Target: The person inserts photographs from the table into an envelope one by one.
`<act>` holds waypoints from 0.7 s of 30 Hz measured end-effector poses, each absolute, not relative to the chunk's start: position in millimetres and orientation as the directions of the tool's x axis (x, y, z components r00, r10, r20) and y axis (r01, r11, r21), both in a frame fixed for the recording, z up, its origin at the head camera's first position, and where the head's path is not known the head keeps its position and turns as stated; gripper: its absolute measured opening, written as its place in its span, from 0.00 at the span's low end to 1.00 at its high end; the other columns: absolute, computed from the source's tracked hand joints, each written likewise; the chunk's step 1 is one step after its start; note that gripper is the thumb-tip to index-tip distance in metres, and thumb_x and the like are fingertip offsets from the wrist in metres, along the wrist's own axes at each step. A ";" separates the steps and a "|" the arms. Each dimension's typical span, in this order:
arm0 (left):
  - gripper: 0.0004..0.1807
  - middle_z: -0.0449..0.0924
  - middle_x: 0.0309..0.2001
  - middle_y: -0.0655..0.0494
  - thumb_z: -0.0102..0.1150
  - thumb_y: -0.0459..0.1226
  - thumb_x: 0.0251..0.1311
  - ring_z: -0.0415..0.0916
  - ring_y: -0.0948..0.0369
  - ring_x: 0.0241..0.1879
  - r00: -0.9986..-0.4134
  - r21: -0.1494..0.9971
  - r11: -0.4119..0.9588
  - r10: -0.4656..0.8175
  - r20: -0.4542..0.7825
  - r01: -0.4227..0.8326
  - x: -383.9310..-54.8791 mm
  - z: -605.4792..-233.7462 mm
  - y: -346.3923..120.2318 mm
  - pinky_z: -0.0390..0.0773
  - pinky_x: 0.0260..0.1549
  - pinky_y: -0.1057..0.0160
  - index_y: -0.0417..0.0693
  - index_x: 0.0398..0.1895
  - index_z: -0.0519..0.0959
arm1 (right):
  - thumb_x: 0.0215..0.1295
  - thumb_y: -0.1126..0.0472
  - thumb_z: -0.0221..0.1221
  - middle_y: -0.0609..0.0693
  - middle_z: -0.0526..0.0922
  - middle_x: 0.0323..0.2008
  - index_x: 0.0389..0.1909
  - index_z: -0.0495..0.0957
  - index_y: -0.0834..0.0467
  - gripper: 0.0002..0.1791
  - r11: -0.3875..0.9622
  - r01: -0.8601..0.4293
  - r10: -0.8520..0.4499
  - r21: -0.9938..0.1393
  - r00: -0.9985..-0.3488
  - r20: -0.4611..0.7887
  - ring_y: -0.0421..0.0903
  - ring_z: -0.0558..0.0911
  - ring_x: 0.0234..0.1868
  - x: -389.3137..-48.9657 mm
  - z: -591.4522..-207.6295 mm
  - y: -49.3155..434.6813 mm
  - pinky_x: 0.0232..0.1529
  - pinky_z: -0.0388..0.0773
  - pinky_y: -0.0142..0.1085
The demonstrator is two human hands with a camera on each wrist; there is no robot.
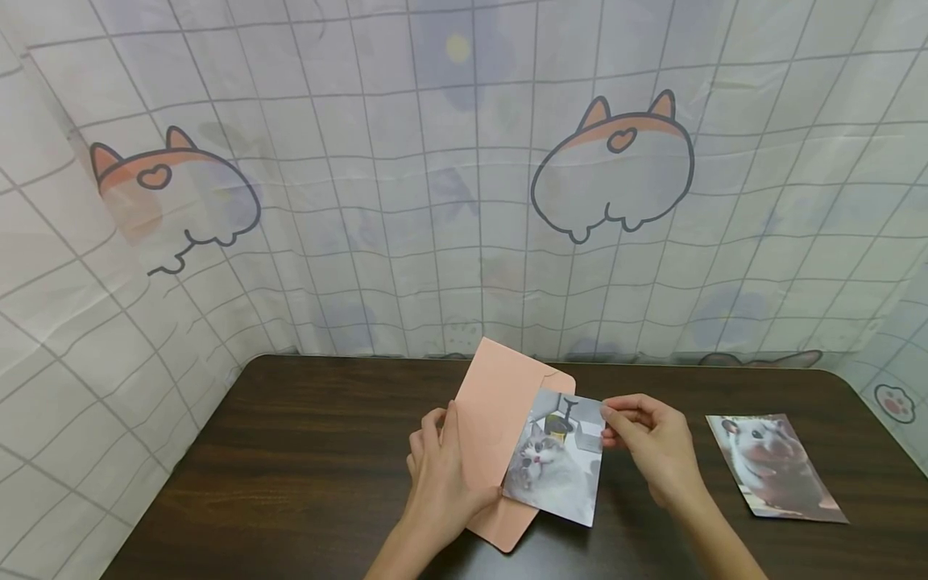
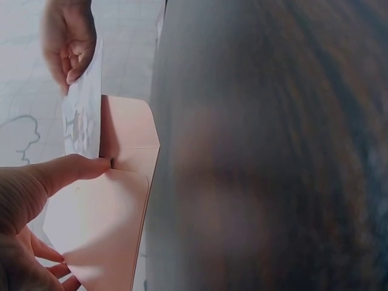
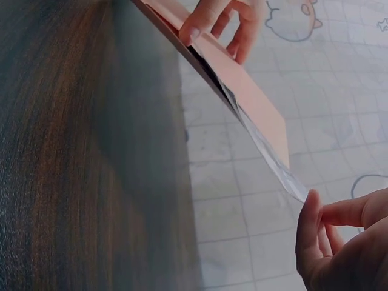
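Pinching a corner area of the cat photo [image 1: 554, 467] between thumb and forefinger, the right grip [image 1: 652, 447] is closed narrow on this thin sheet. The photo lies to the left of the right grip, and it shows a pale, fluffy cat with its tongue out. The left grip [image 1: 445, 475] holds the pink envelope [image 1: 489, 395], with the thumb on the near face and the other fingers at the far side. This thumb lies at the mouth of the envelope, just beside the lower left corner of the photo.

The envelope is the container here, and its flap [image 2: 130, 124] stands open, behind the photo. The cat photo is mostly out of it, in front of the open flap; whether its left edge is inside the pocket, I cannot tell.

Further to the right, well apart from the envelope, a hamster photo [image 1: 779, 467] lies face up on the dark wood-grain bench [image 1: 304, 467]. Behind the bench hangs a white gridded sheet [image 1: 377, 185], printed with two corgi drawings [image 1: 612, 177], each bearing an orange heart.
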State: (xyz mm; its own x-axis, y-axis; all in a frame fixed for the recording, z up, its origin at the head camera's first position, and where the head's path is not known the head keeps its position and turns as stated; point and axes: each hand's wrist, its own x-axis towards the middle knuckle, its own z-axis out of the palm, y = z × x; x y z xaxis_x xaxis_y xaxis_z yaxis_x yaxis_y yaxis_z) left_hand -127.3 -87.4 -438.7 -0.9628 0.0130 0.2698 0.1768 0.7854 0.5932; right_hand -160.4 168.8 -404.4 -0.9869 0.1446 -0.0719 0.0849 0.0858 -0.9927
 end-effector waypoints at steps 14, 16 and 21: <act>0.69 0.61 0.70 0.35 0.91 0.38 0.30 0.62 0.38 0.59 -0.963 0.584 0.793 0.012 0.268 0.172 -127.1 -438.5 -85.3 0.67 0.49 0.42 0.31 0.79 0.59 | 0.73 0.70 0.62 0.44 0.88 0.32 0.53 0.80 0.76 0.14 0.136 0.051 0.194 -0.989 -0.981 -0.023 0.38 0.84 0.26 -157.7 -400.4 166.6 0.34 0.85 0.30; 0.68 0.62 0.69 0.35 0.91 0.38 0.30 0.62 0.38 0.59 -0.963 0.581 0.795 0.011 0.269 0.171 -126.9 -438.7 -84.7 0.68 0.49 0.42 0.30 0.78 0.60 | 0.73 0.70 0.63 0.45 0.88 0.33 0.53 0.80 0.76 0.14 0.140 0.046 0.203 -0.989 -0.979 -0.017 0.38 0.85 0.26 -157.1 -399.7 166.5 0.34 0.85 0.31; 0.68 0.63 0.69 0.35 0.92 0.40 0.30 0.63 0.38 0.59 -0.965 0.582 0.797 0.006 0.264 0.164 -126.5 -438.7 -84.0 0.68 0.49 0.42 0.30 0.78 0.60 | 0.72 0.70 0.64 0.45 0.88 0.32 0.52 0.81 0.76 0.14 0.151 0.044 0.220 -0.988 -0.976 -0.010 0.38 0.85 0.25 -155.2 -397.7 166.8 0.33 0.85 0.31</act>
